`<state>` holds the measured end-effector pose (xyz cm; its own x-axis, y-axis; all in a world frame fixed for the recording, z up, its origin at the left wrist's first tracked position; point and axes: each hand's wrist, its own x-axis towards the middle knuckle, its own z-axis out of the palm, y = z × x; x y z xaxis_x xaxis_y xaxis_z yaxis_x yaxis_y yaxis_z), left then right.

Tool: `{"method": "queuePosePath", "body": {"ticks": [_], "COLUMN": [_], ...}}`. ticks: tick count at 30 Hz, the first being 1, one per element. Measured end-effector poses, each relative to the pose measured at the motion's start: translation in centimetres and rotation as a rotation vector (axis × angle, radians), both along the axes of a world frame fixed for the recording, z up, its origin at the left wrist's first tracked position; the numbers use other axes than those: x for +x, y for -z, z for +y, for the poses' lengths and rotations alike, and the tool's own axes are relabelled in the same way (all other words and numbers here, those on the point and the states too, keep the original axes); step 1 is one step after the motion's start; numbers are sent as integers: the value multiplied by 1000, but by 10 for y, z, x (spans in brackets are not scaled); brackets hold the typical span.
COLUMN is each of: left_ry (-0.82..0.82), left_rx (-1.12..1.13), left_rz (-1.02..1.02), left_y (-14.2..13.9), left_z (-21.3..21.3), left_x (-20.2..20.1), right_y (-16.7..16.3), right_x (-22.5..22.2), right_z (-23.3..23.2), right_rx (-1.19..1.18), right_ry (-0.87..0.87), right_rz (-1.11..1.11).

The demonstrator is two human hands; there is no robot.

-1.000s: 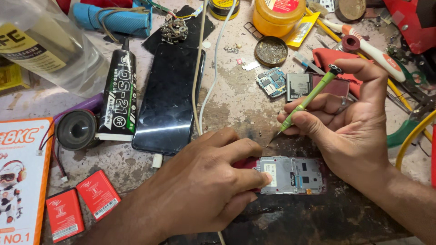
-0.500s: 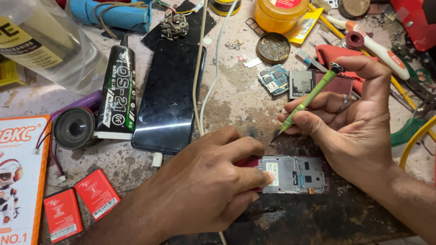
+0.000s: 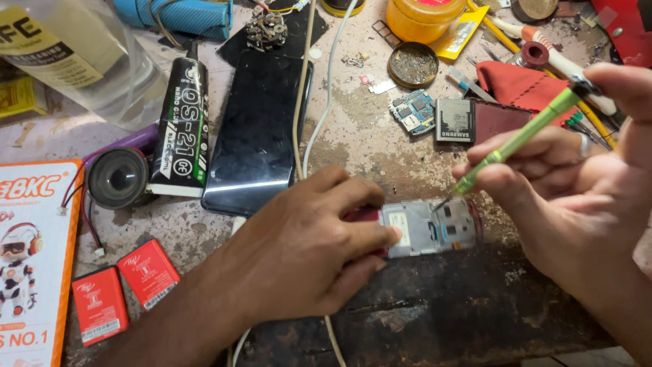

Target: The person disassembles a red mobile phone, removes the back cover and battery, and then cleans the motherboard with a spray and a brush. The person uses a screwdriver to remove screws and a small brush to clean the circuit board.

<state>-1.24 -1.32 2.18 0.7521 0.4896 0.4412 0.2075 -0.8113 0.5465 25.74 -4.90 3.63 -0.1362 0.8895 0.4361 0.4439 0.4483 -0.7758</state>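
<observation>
Left hand (image 3: pixel 305 248) clamps the opened small phone chassis (image 3: pixel 428 228) flat on the near centre of the workbench (image 3: pixel 367 143), fingers closed over its left end. Right hand (image 3: pixel 577 197) grips a green screwdriver (image 3: pixel 519 139), tip touching the chassis's upper right area. Step judged: working a screw. This calls for steady downward pressure and controlled rotation. A black smartphone (image 3: pixel 258 132) lies farther left.
</observation>
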Motion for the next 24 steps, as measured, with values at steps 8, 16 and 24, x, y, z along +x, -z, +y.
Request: {"method": "queuePosePath", "body": {"ticks": [8, 16, 24], "left_ry": [-76, -72, -65], "left_rx": [34, 1, -12], "left_rz": [-8, 17, 1], "left_y": [-1, -5, -2], "left_z": [0, -1, 0], "left_x": [1, 0, 1], "right_y": [6, 7, 12], "right_x": [-6, -4, -5], "right_z": [-14, -12, -15], "right_rx": [110, 151, 134], "right_ry": [-11, -197, -165], "right_rz": [-235, -117, -104]}}
